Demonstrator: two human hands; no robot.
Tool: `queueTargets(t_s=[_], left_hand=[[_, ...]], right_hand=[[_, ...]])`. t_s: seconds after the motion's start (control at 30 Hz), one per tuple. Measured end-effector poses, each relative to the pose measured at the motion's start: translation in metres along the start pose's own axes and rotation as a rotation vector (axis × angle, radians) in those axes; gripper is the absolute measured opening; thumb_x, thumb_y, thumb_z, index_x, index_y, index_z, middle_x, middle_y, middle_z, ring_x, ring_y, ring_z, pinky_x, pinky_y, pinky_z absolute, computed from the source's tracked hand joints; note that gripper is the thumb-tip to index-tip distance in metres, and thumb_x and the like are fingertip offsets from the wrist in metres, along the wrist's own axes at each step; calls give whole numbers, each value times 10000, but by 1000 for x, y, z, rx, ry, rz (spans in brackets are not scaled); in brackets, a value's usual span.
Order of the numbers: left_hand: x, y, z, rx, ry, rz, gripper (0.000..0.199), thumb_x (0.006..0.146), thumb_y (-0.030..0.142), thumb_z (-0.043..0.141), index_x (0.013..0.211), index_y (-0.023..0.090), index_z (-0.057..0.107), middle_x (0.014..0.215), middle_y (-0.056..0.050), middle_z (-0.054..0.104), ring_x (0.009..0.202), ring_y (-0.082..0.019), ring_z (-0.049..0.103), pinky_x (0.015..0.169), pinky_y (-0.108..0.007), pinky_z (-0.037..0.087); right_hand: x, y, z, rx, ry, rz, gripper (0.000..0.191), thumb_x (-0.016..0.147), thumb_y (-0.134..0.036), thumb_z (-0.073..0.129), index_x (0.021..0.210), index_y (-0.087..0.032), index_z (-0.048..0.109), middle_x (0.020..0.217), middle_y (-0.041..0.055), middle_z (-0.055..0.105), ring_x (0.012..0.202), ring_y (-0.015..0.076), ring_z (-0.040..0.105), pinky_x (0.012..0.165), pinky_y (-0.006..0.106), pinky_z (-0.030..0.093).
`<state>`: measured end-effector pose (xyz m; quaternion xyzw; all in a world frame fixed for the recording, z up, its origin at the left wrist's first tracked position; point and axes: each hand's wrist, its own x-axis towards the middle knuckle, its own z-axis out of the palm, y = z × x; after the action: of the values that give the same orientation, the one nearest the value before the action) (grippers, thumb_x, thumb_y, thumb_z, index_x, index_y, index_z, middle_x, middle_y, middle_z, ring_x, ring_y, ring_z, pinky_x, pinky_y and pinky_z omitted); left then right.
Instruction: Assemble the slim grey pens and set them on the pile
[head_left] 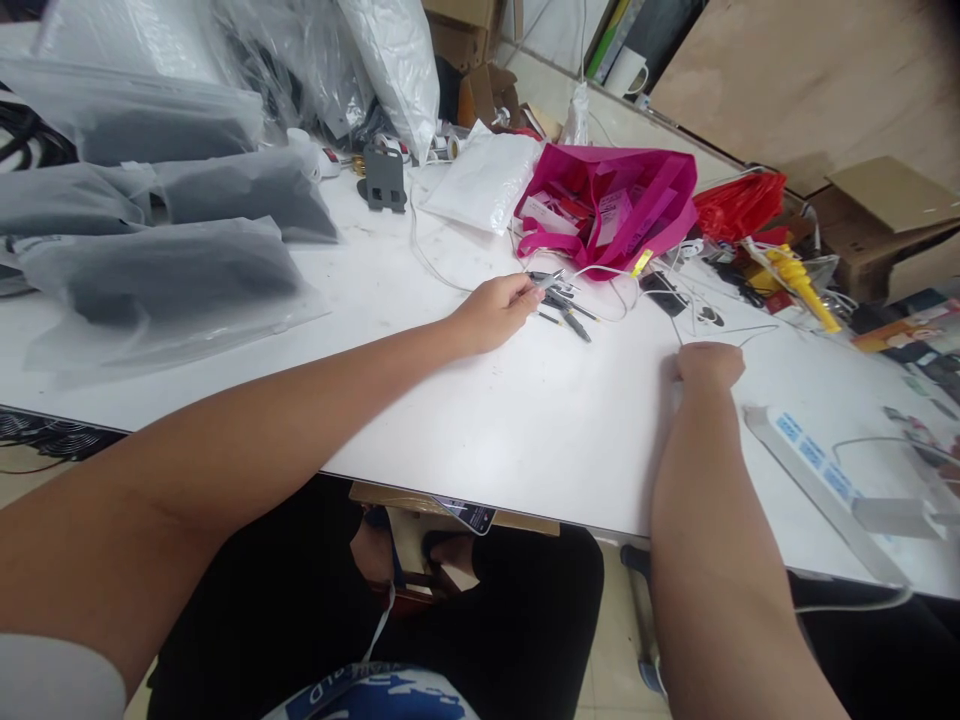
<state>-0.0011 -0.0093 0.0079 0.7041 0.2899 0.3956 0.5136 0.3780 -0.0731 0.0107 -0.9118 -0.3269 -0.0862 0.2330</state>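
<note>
Over the middle of the white table (480,430), my left hand (499,312) is closed on a slim grey pen-like item (551,281). Several dark pens (576,325) lie loose just beyond and beside its fingertips. Farther right, my right hand (711,365) rests low at the table as a fist, with its back toward the camera. Its fingers are hidden, and whether it holds anything cannot be seen. A thin white cable (750,328) runs on the table just past it.
A pink bag (652,200) of small boxes stands behind the pens, beside a white padded envelope (487,175). Grey plastic packages (157,275) lie at the left. A white power strip (806,470) sits right of my right arm. A yellow tool (802,285) and red bag (739,205) are back right.
</note>
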Motion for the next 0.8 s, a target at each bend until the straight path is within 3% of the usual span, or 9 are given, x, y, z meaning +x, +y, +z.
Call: queueTargets(t_s=[0.1, 0.2, 0.3, 0.43, 0.57, 0.67, 0.73, 0.8], left_hand=[[-1, 0, 0, -8, 3, 13, 341, 1053, 351, 534, 742, 229, 465, 624, 21, 478, 565, -119, 379, 590, -327, 276], [0, -1, 0, -21, 1, 27, 354, 1055, 359, 537, 737, 232, 446, 625, 23, 451, 577, -122, 387, 587, -326, 272], [1, -4, 0, -28, -5, 36, 352, 1057, 364, 542, 743, 232, 452, 630, 24, 434, 583, -123, 396, 581, -323, 273], [1, -5, 0, -22, -8, 39, 350, 1061, 353, 538, 745, 229, 452, 627, 23, 442, 575, -119, 393, 571, -319, 274], [1, -4, 0, -11, -17, 38, 347, 1063, 350, 529, 749, 228, 450, 630, 29, 426, 576, -115, 384, 565, -314, 274], [1, -3, -1, -6, -17, 27, 344, 1060, 352, 530, 748, 229, 452, 638, 27, 428, 582, -117, 390, 569, -315, 278], [1, -4, 0, -9, -16, 29, 343, 1059, 365, 530, 751, 230, 462, 646, 22, 441, 587, -121, 397, 575, -319, 282], [1, -5, 0, -27, -10, 39, 348, 1056, 385, 537, 750, 233, 472, 645, 19, 440, 593, -128, 404, 581, -322, 282]], right_hand=[[-6, -2, -2, 18, 63, 186, 273, 711, 8, 637, 660, -255, 582, 614, -34, 365, 740, 232, 473, 813, 413, 431], [-10, -6, -3, 25, 91, 248, 84, 835, -132, 701, 847, -187, 762, 668, 20, 518, 765, 239, 531, 828, 397, 450], [-12, -10, -3, 10, 134, 265, 271, 969, -259, 641, 1043, -82, 834, 874, 168, 709, 896, 285, 640, 874, 406, 449], [-11, -13, -2, 9, 180, 265, 440, 1059, -213, 450, 1254, 3, 780, 1176, 298, 751, 1102, 338, 706, 918, 415, 449], [-9, -11, -2, 49, 173, 253, 424, 981, -86, 478, 1321, -57, 730, 1210, 229, 754, 1072, 275, 695, 883, 362, 471], [-7, -6, -1, 65, 118, 203, 316, 836, -15, 610, 1076, -136, 776, 962, 114, 722, 860, 222, 611, 857, 342, 470], [-6, -5, -2, 69, 91, 151, 248, 781, 13, 610, 884, -177, 732, 777, 39, 592, 732, 201, 502, 833, 370, 455], [-5, -6, -4, 75, 60, 37, 248, 800, 11, 537, 844, -191, 675, 690, -8, 444, 673, 202, 411, 799, 418, 423]])
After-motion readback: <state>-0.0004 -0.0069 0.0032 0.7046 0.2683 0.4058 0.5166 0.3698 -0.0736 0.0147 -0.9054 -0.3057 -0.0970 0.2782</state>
